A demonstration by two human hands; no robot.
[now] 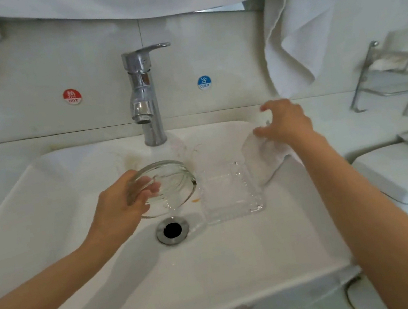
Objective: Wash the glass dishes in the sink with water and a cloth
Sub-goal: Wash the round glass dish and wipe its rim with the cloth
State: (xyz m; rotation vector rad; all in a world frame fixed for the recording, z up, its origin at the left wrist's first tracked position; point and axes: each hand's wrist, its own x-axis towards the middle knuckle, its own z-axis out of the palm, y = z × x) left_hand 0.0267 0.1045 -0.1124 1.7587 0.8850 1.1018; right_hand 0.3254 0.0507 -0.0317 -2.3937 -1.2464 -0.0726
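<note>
The setting is a bathroom with a white tiled wall and a white sink (218,274). 1 chrome tap (144,96) stands at the back rim, centred, with a red hot sticker (72,96) to its left and a blue cold sticker (204,82) to its right. White towels (292,43) hang above. A metal rack (396,74) and a toilet tank (405,173) are at the right.

2 glass dishes are in the basin:
1. A round glass bowl (167,185), tilted, held just above and behind the drain (172,230). The left hand (121,209) grips its near rim, fingers curled inside, thumb outside.
2. A square glass dish (231,194), lying flat on the basin floor just right of the drain, close beside the bowl.

The white cloth (264,160) is draped over the right basin wall. The right hand (287,123) holds its upper part, thumb and forefinger curved around it.
</note>
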